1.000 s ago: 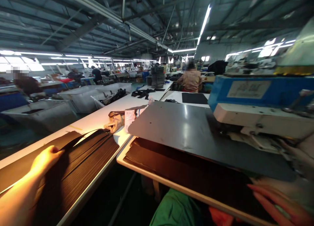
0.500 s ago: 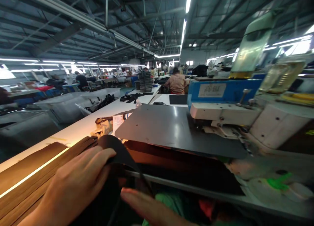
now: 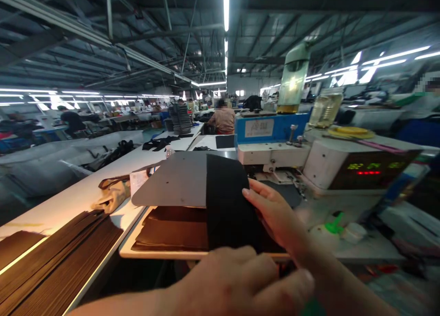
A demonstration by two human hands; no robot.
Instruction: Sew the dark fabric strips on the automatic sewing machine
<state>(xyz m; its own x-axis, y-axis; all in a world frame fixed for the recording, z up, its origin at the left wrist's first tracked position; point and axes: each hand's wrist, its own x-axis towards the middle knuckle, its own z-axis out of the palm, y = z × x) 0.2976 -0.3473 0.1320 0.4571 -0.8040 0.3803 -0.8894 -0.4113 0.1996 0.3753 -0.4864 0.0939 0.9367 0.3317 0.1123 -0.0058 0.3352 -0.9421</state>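
A black sheet (image 3: 227, 201) lies bent over the right part of the grey metal plate (image 3: 175, 181) and hangs down past its front edge. My right hand (image 3: 271, 208) grips the sheet's right edge, thumb on top. At the sheet's lower end is my left hand (image 3: 230, 279), back toward the camera, its fingers bent; whether they hold the sheet is hidden. Below the plate, dark brown pieces (image 3: 172, 233) rest on a pale-edged shelf. The blue and white machine (image 3: 271, 142) stands just beyond my right hand.
Stacked dark strips (image 3: 65, 261) lie on the left table (image 3: 79, 201), near a tan cloth bundle (image 3: 112, 194). A control box (image 3: 364, 167) and a green-capped bottle (image 3: 332, 231) are at right. A person (image 3: 223, 119) sits ahead.
The view has turned right. The black sheet has gone from the left side onto the plate. My right hand now holds its right edge; my left hand has moved right and lower.
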